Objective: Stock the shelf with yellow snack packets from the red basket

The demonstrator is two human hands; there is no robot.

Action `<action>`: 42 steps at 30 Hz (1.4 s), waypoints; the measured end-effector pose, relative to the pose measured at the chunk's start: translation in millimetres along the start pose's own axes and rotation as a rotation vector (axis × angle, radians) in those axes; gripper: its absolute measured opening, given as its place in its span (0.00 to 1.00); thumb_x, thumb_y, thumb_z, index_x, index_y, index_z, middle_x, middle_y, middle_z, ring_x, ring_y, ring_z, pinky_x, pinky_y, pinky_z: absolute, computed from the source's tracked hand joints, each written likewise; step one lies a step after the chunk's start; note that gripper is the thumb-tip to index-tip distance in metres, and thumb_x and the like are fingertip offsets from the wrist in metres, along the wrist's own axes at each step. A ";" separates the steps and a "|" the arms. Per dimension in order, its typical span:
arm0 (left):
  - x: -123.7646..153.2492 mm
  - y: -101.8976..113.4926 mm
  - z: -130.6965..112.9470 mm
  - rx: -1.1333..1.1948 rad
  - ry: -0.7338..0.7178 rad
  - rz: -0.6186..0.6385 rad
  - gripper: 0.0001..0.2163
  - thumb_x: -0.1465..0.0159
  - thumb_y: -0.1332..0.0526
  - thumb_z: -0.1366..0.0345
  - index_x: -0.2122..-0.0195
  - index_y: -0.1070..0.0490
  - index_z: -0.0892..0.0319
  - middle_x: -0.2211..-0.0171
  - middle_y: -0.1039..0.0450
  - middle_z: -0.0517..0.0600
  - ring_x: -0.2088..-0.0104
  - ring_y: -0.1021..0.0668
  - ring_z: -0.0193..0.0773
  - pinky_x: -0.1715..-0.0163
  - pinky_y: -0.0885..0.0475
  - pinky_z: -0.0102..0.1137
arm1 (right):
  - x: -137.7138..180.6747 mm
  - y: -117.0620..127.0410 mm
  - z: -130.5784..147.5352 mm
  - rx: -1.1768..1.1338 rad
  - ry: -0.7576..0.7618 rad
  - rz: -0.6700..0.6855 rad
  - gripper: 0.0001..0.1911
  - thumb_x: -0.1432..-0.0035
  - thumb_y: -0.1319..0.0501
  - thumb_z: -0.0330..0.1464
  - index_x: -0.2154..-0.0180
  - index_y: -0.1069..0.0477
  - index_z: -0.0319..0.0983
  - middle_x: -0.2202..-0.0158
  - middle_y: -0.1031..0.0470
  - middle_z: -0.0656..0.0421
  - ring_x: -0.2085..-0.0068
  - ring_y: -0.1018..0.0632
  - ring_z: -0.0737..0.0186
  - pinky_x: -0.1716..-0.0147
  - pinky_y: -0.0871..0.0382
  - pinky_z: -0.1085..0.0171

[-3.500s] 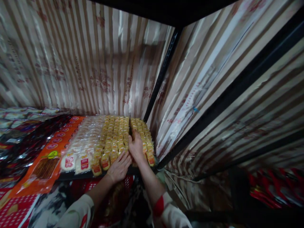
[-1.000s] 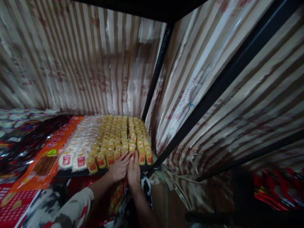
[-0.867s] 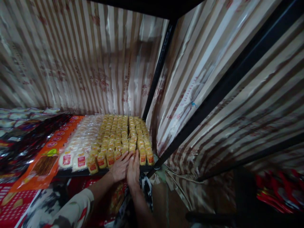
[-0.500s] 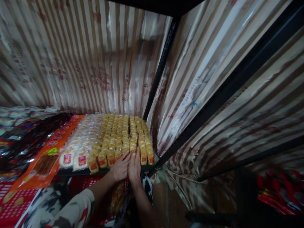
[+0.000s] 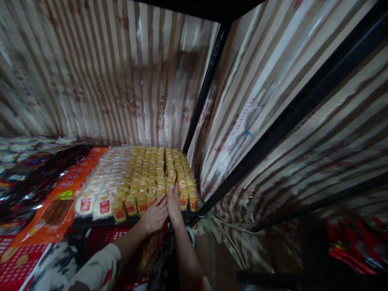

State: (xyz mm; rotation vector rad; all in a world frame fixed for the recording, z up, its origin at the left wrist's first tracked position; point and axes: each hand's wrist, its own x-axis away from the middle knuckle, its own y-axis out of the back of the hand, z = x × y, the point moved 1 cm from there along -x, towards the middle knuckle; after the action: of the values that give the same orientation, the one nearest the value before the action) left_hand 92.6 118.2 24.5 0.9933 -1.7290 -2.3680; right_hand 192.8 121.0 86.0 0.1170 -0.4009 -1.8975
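Yellow wrapped snack packets stand in tight rows on a dark shelf, red labels on the front ones. My left hand lies against the front of the middle rows, fingers stretched out. Close beside it, my right hand reaches up with straight fingers, touching packets beside the gap between the rows. The two hands nearly touch each other. They cover the front ends of the rows behind them, so anything under the palms is hidden.
White wrapped packets and an orange snack bag lie to the left. Below the shelf is a red basket with openwork sides. A black shelf post and striped sheeting bound the back and right.
My right hand has shifted slightly up and right, its fingers reaching further along the packets. My left hand stays almost in place. The gap between the hands has widened a little.
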 end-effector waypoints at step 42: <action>-7.3 15.8 0.2 -0.102 0.013 0.024 0.20 0.37 0.51 0.65 0.45 0.37 0.65 0.43 0.37 0.56 0.41 0.39 0.45 0.40 0.57 0.41 | -73.8 -8.8 49.0 0.264 -0.007 0.109 0.32 0.42 0.53 0.44 0.43 0.46 0.28 0.43 0.39 0.42 0.42 0.36 0.53 0.43 0.47 0.58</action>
State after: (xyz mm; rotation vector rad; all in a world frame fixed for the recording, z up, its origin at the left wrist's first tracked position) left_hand 93.2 115.3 41.6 0.9656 -1.5893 -2.4021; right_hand 198.1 202.8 120.8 0.2589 -0.6486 -1.7311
